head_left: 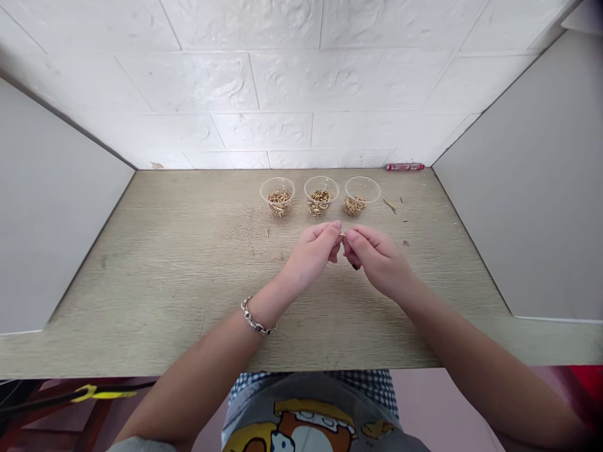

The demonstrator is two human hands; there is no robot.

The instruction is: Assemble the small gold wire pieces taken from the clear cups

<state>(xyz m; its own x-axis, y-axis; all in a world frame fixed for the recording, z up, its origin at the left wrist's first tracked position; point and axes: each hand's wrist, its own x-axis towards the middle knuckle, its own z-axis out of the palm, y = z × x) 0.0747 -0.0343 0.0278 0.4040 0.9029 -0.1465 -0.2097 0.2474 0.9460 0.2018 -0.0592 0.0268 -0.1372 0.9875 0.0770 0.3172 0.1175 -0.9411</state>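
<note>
My left hand (311,254) and my right hand (374,257) meet above the middle of the wooden table (179,270), fingertips pinched together. Between them they hold a tiny gold-coloured metal piece (342,234), too small to name. Both hands are closed in a pinch. A beaded bracelet (257,321) sits on my left wrist. Just beyond the hands stand three clear plastic cups in a row: left cup (277,196), middle cup (321,195) and right cup (362,195), each with several small gold-coloured metal parts inside.
A few loose gold parts (390,204) lie right of the cups. A red and white tube (404,166) rests against the white brick wall at the back. Grey side panels (527,188) close in the table left and right.
</note>
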